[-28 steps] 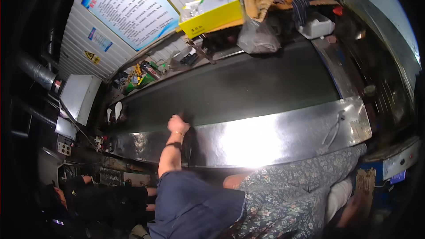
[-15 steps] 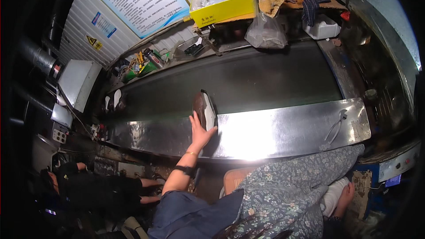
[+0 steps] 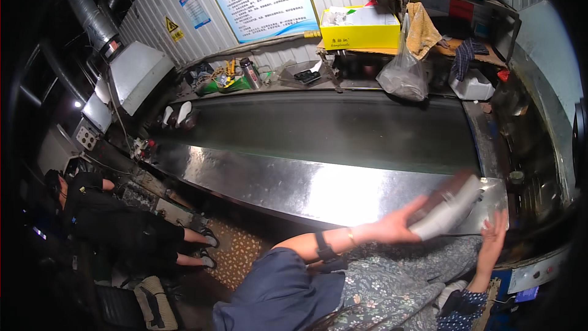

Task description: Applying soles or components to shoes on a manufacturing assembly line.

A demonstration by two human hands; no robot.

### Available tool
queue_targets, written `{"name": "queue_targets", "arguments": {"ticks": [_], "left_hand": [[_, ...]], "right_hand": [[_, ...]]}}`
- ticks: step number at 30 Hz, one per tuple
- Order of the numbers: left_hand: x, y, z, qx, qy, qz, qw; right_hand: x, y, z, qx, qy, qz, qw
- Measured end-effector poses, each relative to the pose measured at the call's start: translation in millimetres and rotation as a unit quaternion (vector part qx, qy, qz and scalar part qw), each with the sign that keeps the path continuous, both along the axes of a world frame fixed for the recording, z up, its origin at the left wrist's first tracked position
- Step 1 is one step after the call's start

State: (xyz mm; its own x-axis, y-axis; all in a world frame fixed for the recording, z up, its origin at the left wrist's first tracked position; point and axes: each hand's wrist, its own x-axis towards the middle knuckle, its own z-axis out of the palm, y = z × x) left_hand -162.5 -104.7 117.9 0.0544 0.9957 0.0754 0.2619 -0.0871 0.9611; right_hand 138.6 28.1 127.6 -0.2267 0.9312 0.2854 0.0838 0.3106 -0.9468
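Observation:
A brown shoe point(image 3: 432, 205) with a white sole point(image 3: 447, 213), smeared by motion, is gripped at its near end by my left hand point(image 3: 398, 222). It hangs over the right end of the shiny metal bench top point(image 3: 275, 187). Close to its right side is my right hand point(image 3: 493, 233), raised at the bench's near edge, with fingers apart and no object visible in them. A white item point(image 3: 450, 291) lies low beside my right forearm, partly hidden by the sleeve and the flowered apron point(image 3: 392, 276).
Behind the bench top runs a dark conveyor belt point(image 3: 324, 129), with white-soled shoes point(image 3: 182, 115) at its far left. A yellow box point(image 3: 361, 29), a plastic bag point(image 3: 404, 79) and a white container point(image 3: 473, 87) stand beyond. Another person point(image 3: 122, 220) is at the left.
My left hand has carried the shoe from the belt's edge to the right end of the bench. My right hand has risen from beside the white item. The view has shifted too.

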Motion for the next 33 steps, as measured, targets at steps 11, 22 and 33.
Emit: {"name": "queue_targets", "arguments": {"ticks": [11,22,33], "left_hand": [[199,136,-26,-0.330,-0.262,-0.321,0.848],[225,120,-51,-0.148,-0.250,-0.154,0.945],[191,154,-31,0.119,-0.018,-0.240,0.963]], "right_hand": [[18,-93,13,0.308,-0.479,-0.128,0.812],[70,-76,-28,0.167,-0.282,-0.145,0.934],[64,-99,-62,-0.173,-0.108,-0.262,0.943]]}}
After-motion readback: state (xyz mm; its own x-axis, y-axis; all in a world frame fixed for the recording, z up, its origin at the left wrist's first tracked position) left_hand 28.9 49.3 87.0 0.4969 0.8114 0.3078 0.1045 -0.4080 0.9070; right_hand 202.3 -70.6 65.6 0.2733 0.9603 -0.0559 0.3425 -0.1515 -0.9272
